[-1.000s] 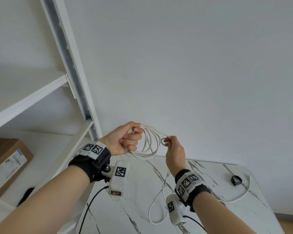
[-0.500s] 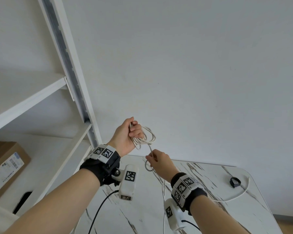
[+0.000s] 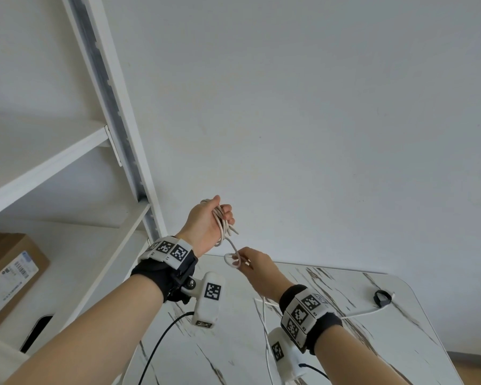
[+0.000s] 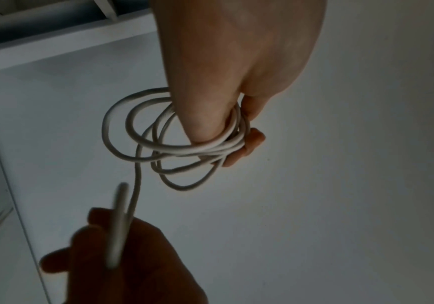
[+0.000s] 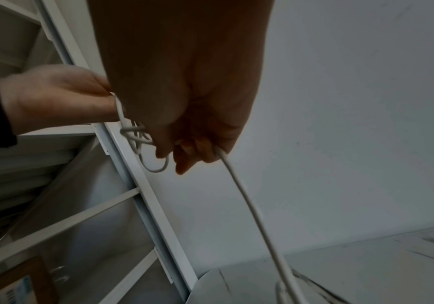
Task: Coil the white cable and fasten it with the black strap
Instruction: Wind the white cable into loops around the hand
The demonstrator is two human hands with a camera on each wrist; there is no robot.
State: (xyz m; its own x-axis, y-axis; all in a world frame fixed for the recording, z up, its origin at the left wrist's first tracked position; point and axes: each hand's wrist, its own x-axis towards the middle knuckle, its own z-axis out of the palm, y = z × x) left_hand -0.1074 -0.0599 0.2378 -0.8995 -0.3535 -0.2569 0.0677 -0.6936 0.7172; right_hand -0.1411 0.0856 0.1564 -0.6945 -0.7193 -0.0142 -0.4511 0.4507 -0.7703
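Observation:
My left hand [image 3: 215,218] is raised above the table's far left corner and grips several loops of the white cable [image 3: 223,222] in its curled fingers; the left wrist view shows the coil [image 4: 184,148] hanging round the thumb. Just below it my right hand [image 3: 249,262] pinches a small loop of the same cable [image 3: 232,259]. From there the cable [image 5: 249,205] drops to the table and runs right to the black strap [image 3: 382,298], which lies on the marble top near the right edge.
The marble table [image 3: 345,343] has a rounded far right corner. A white shelf unit [image 3: 114,107] stands at the left with a cardboard box [image 3: 9,273] on a shelf. A plain wall is behind.
The left hand rose and turned, tightening the wide loops into a compact bundle. The right hand dropped below it, sliding along the cable to a new small loop.

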